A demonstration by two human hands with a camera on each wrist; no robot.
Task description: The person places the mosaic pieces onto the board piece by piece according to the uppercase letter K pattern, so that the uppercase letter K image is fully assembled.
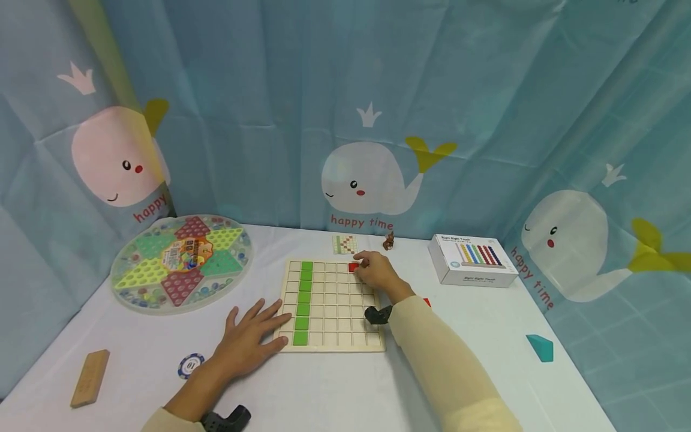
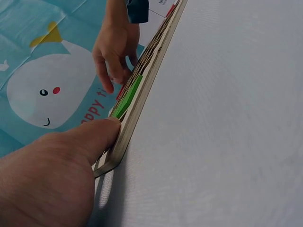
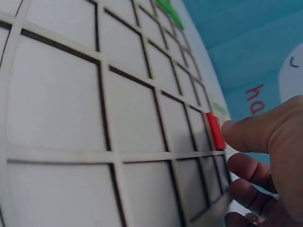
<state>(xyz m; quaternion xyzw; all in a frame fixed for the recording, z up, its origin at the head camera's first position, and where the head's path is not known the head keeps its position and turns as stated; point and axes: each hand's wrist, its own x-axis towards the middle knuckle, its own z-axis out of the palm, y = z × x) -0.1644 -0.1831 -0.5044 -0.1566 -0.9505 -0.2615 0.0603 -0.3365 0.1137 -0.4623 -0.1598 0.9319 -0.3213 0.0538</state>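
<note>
A wooden grid board [image 1: 329,353] lies flat on the white table, with a column of several green square tiles [image 1: 304,297] near its left side. In its far row sits a red square tile [image 1: 353,267]. My right hand [image 1: 378,275] is over the board's far right corner. In the right wrist view the thumb [image 3: 236,135] is at the red tile's edge and the lower fingers are apart from it. With fingers spread, my left hand [image 1: 251,339] rests at the board's left edge. The left wrist view shows its thumb [image 2: 102,135] against the rim, near a green tile [image 2: 128,97].
Behind the board are a small pattern card [image 1: 345,244] and a brown figurine [image 1: 388,241]. A white box [image 1: 473,260] stands right, before a teal prism [image 1: 540,348]. Left are a star-patterned board [image 1: 180,264], a chip [image 1: 191,365] and a wooden block [image 1: 90,378]. Red [image 1: 427,302] shows behind my right sleeve.
</note>
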